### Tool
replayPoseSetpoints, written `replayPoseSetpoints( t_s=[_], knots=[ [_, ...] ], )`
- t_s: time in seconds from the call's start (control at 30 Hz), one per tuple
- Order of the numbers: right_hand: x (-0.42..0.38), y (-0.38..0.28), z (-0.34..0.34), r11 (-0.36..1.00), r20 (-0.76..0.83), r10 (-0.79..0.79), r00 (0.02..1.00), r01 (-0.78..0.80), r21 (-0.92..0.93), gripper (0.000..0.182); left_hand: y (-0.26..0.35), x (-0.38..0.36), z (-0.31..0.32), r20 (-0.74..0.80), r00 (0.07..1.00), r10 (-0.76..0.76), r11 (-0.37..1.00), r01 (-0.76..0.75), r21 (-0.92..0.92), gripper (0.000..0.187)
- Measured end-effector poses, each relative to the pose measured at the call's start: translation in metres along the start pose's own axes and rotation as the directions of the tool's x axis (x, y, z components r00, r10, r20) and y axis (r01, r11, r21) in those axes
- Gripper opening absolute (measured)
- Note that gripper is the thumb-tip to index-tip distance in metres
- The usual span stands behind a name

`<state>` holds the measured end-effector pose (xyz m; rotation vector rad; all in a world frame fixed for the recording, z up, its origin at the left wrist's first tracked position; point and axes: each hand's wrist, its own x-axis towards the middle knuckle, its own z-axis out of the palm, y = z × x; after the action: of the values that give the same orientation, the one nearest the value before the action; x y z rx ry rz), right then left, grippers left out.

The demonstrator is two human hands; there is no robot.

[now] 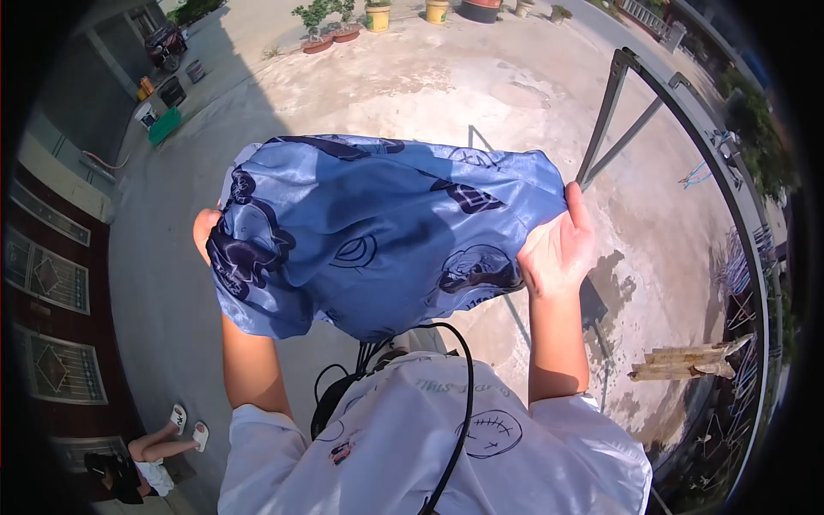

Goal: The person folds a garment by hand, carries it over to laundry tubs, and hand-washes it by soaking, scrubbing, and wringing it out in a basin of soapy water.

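Shiny blue dark-printed cloth (378, 227): spread by two-ended grip | left hand (204, 230): closed on it, fingers hidden | right hand (560, 253): loosely curled, edge held

Looks like a home's paved yard (403, 107), with potted plants (378, 17), barred windows (56, 367) and hangers (740, 257) outdoors.

Bright, hard sunlight; pale concrete (412, 112) nearly washed out. Sharp-edged shadow at upper left; shaded wall (51, 283), dim. Sheen on blue cloth (378, 232). Barrel distortion: rack (760, 292) bowed. Corners black. No obvious motion blur.
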<state>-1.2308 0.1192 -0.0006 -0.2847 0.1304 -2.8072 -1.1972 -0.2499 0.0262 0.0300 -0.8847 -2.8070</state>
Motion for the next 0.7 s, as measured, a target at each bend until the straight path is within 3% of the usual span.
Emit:
replayPoseSetpoints(
  t_s=[0.03,0.17,0.2,0.3,0.4,0.5,0.53,0.63,0.7],
  knots=[
    [0.017,0.007,-0.005,1.0,-0.064,0.0,0.998,-0.001,-0.019,0.053,0.006,0.021,-0.007,-0.014,1.0,-0.014,1.0,0.014,0.004,0.036],
    [0.07,0.037,-0.001,0.998,0.06,0.04,0.997,-0.042,0.042,0.053,0.028,0.088,-0.028,-0.047,0.996,-0.075,0.997,0.076,0.031,0.029],
    [0.089,0.045,0.001,0.998,-0.087,-0.033,0.996,0.028,-0.047,0.052,0.032,0.107,-0.032,-0.054,0.995,-0.09,0.995,0.092,0.034,0.027],
    [0.134,0.05,-0.018,0.993,0.111,0.077,0.991,-0.086,0.082,0.056,0.041,0.159,-0.038,-0.066,0.991,-0.118,0.991,0.121,0.051,0.025],
    [0.152,0.045,-0.033,0.99,0.015,0.125,0.992,-0.125,0.063,0.059,0.042,0.192,-0.038,-0.064,0.99,-0.123,0.989,0.128,0.076,0.025],
    [0.19,0.043,-0.043,0.974,0.126,0.227,0.966,-0.226,-0.024,0.062,0.037,0.241,-0.038,-0.03,0.997,-0.071,0.987,0.074,0.14,0.026],
    [0.199,0.041,-0.047,0.975,0.047,0.222,0.974,-0.222,-0.016,0.063,0.035,0.252,-0.032,-0.006,0.995,-0.099,0.986,0.099,0.132,0.027],
    [0.24,0.034,-0.056,0.941,0.136,0.302,0.943,-0.318,0.112,0.063,0.028,0.29,0.0,0.067,0.984,-0.167,0.982,0.16,0.105,0.032],
    [0.269,0.026,-0.07,0.946,0.072,0.28,0.957,-0.288,0.148,0.065,0.027,0.339,-0.022,0.122,0.98,-0.16,0.985,0.15,0.088,0.037]
  ],
)
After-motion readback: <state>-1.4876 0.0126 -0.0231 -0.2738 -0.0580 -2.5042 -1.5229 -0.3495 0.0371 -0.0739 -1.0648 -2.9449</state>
